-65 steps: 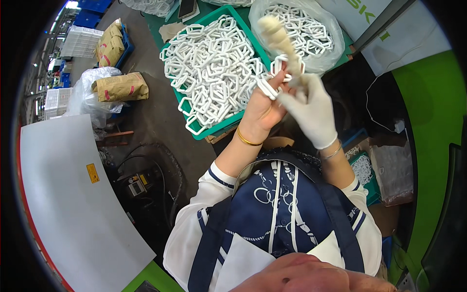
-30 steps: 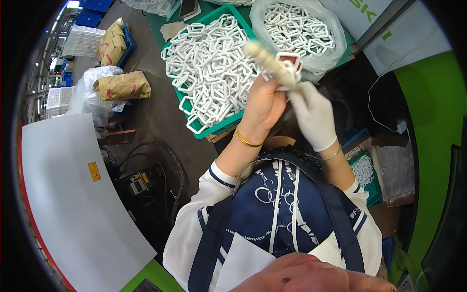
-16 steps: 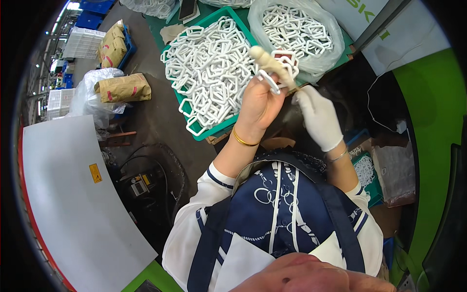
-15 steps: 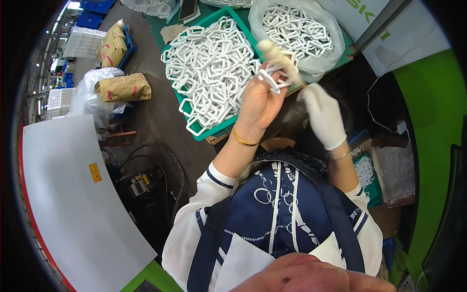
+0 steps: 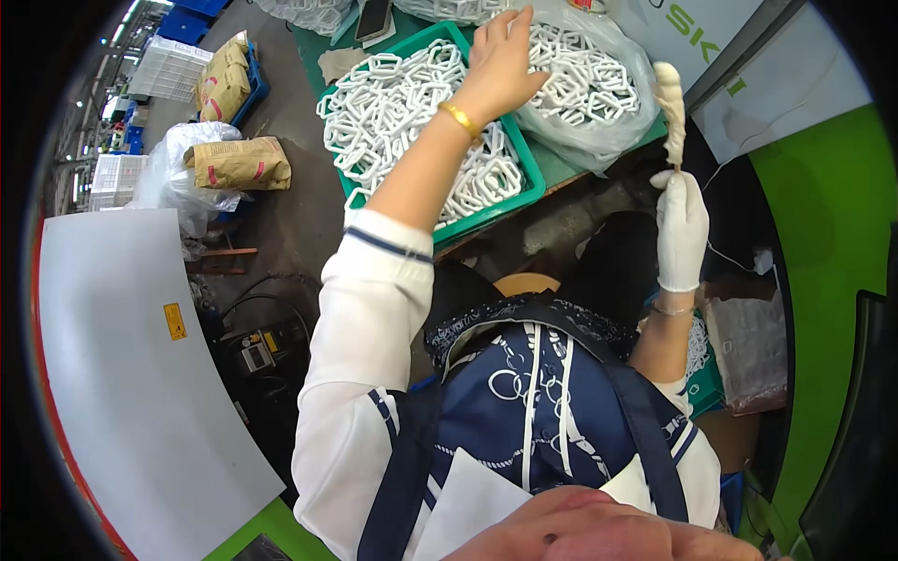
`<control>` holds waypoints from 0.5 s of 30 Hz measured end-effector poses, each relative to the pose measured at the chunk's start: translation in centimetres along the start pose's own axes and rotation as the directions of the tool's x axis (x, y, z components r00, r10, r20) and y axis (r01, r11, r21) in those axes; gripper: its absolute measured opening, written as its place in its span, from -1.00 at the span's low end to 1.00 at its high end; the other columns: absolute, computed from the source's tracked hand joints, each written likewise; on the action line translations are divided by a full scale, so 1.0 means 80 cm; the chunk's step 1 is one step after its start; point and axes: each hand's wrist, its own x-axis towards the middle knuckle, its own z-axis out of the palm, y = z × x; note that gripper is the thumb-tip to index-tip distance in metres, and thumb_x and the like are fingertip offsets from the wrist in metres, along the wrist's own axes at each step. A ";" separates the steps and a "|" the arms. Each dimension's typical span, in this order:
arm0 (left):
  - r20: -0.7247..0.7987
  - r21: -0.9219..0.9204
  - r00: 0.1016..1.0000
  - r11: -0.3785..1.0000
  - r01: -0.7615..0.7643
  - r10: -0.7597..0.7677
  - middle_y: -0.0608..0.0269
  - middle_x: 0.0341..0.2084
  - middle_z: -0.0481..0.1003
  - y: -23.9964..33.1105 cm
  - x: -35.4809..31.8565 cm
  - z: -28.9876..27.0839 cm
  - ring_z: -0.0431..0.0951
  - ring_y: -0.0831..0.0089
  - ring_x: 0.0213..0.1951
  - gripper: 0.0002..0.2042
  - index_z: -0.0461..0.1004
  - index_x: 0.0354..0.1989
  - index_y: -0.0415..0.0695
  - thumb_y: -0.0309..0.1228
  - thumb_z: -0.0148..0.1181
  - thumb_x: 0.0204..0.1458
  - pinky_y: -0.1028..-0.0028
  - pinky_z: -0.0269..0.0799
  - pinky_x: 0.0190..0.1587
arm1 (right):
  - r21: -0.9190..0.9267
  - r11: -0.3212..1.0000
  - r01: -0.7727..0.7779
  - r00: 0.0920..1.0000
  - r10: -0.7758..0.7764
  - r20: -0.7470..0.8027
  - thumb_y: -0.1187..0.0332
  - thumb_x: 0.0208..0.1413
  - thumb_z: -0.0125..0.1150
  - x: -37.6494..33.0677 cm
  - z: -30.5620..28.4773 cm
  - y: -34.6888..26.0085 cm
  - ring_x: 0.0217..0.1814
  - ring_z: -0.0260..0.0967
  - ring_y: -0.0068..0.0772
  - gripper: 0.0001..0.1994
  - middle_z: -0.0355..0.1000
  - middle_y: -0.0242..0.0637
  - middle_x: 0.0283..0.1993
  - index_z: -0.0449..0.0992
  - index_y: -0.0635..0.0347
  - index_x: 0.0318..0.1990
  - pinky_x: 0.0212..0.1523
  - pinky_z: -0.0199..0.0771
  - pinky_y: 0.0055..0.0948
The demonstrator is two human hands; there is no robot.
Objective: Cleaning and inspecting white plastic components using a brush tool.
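Note:
My bare left hand (image 5: 505,61), a gold bangle on its wrist, is stretched out with fingers spread just above a clear plastic bag (image 5: 599,93) full of white plastic rings. Nothing shows in its grasp. My right hand (image 5: 681,224) wears a white glove and holds a cream, cloth-wrapped stick (image 5: 670,107) upright, off to the right of the bag. A green crate (image 5: 526,178) heaped with the same white rings (image 5: 393,103) lies under my left forearm.
Brown paper sacks (image 5: 238,164) lie on the floor at left, near a white plastic bag (image 5: 178,168). A large white panel (image 5: 122,374) fills the lower left. A phone (image 5: 372,17) rests beyond the crate. A green machine housing (image 5: 832,234) stands at right.
Both hands were together at a white ring with the stick against it. Now my left hand has reached out over the bag, and my right hand has swung right with the stick.

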 end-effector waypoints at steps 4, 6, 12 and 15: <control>0.125 0.004 0.992 1.000 0.010 -0.010 -0.05 0.13 0.37 -0.028 -0.005 -0.065 0.41 0.04 0.11 -0.46 0.28 0.23 -0.24 -0.41 0.25 0.06 0.20 0.28 0.23 | -0.016 0.996 -0.085 0.996 0.085 -0.036 0.20 0.42 -0.09 -0.003 -0.028 0.022 -0.56 -0.09 -0.82 -0.69 0.05 -0.64 -0.54 0.48 0.22 -0.25 -0.55 -0.10 -0.67; 0.373 0.044 0.921 0.994 0.104 -0.113 0.06 0.09 0.44 -0.069 -0.020 -0.093 0.47 0.07 0.06 -0.55 0.47 0.10 -0.11 -0.28 0.34 0.01 0.24 0.33 0.17 | -0.049 0.996 -0.080 0.996 0.078 -0.033 0.19 0.42 -0.09 -0.004 -0.034 0.035 -0.57 -0.11 -0.83 -0.68 0.04 -0.66 -0.55 0.49 0.21 -0.25 -0.56 -0.11 -0.66; 0.805 -0.030 0.558 0.927 0.375 -0.200 0.10 0.09 0.44 -0.075 -0.058 -0.139 0.43 0.13 0.12 -0.63 0.55 0.01 -0.13 -0.36 0.33 -0.02 0.28 0.33 0.19 | -0.062 0.990 -0.130 0.991 0.130 0.005 0.18 0.41 -0.09 -0.004 -0.029 0.045 -0.58 -0.11 -0.83 -0.68 0.05 -0.65 -0.56 0.50 0.22 -0.22 -0.57 -0.12 -0.67; 0.823 -0.058 0.543 0.928 0.369 -0.164 0.10 0.16 0.39 -0.075 -0.068 -0.143 0.39 0.13 0.19 -0.56 0.51 0.09 -0.12 -0.41 0.32 -0.03 0.31 0.31 0.23 | -0.053 0.991 -0.123 0.991 0.126 0.045 0.19 0.42 -0.09 -0.003 -0.015 0.036 -0.58 -0.11 -0.82 -0.68 0.05 -0.65 -0.56 0.50 0.22 -0.22 -0.57 -0.12 -0.67</control>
